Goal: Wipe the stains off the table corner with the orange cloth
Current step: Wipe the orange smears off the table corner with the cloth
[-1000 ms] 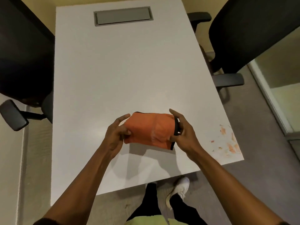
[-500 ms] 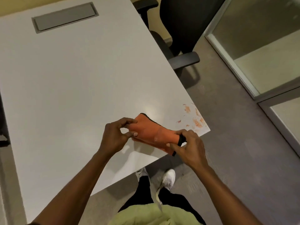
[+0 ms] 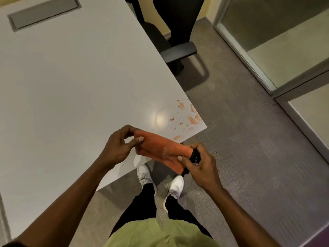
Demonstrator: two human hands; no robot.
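The orange cloth (image 3: 164,151), folded and edged in black, hangs in the air over the near edge of the white table (image 3: 74,82). My left hand (image 3: 119,148) pinches its left end. My right hand (image 3: 201,168) grips its right end at the black edge. Orange-brown stains (image 3: 187,119) are smeared over the table's near right corner, just above and to the right of the cloth. The cloth does not touch the stains.
A grey cable hatch (image 3: 42,14) is set into the far part of the table. A black office chair (image 3: 174,36) stands along the right side of the table. Grey carpet (image 3: 249,139) and a glass partition (image 3: 277,43) lie to the right. My white shoes (image 3: 160,180) stand at the table edge.
The view has swung right, bringing the stained corner closer. Both hands carried the cloth toward the near table edge and folded it narrower.
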